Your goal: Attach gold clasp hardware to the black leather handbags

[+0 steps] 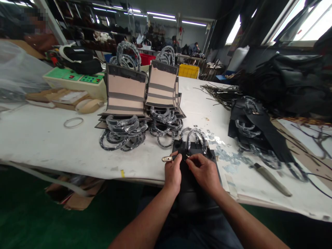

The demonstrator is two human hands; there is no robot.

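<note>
- Nearest me are the person's bare forearms, reaching in from the near edge on both sides.
- The left hand is closed, thumb pressed over a short dark strap whose metal end pokes out to the left.
- The right hand, just beside it, has thumb and finger pinched on a small shiny piece, too tiny for me to make out.
- Between and under the hands lies a black bag, across the near edge of the tabletop; its handles, wrapped in clear plastic, point to the far side.
- Beyond, left of the bag, stand two stacks of beige-and-black panels, more wrapped handles heaped at their near side.
- Right of the bag I see shiny scraps, a long grey-green tool and black pieces with wrapped handles.
- Far off, a yellow crate sits past the tabletop.
</note>
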